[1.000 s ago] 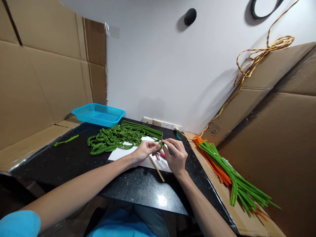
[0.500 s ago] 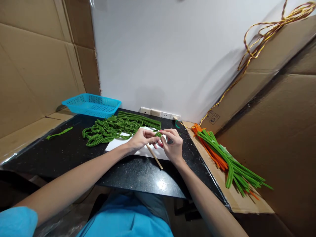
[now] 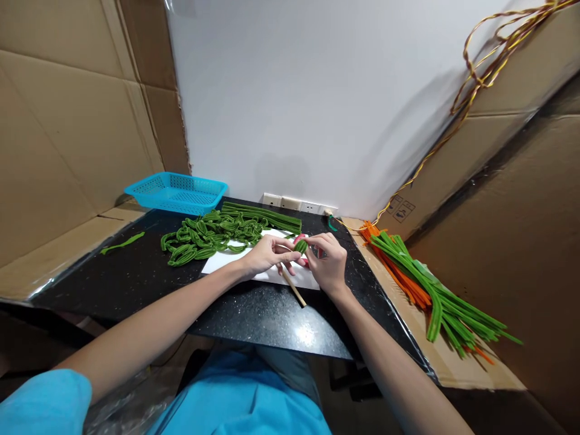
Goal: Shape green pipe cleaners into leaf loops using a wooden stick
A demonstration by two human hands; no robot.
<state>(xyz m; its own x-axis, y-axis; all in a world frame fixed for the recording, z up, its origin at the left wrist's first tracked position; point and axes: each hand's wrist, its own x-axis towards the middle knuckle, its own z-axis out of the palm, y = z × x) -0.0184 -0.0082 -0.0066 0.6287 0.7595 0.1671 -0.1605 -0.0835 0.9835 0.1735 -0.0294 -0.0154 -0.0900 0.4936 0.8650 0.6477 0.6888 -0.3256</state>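
My left hand (image 3: 268,256) and my right hand (image 3: 329,262) meet over a white sheet of paper (image 3: 222,261). Both pinch a small dark green piece of bent pipe cleaner (image 3: 300,246), its strands lying side by side like a leaf. Behind and below the fingers shows a red object (image 3: 299,239), mostly covered, so its kind is unclear. A thin wooden stick (image 3: 296,292) lies under my hands, running from the paper toward the table's front edge. To the left, a heap of looped green pipe cleaners (image 3: 217,232) touches the sheet.
Straight dark green pipe cleaners (image 3: 267,216) lie at the back. A blue plastic basket (image 3: 179,192) stands at the back left, near a light green strip (image 3: 123,243). Bright green pipe cleaners (image 3: 430,284) and orange ones (image 3: 403,279) rest on cardboard at right. Power sockets (image 3: 290,203) line the wall.
The view has shifted slightly, moving everything a little to the right. The green piece is turned and shows more fully between my fingertips; more of the red object is visible.
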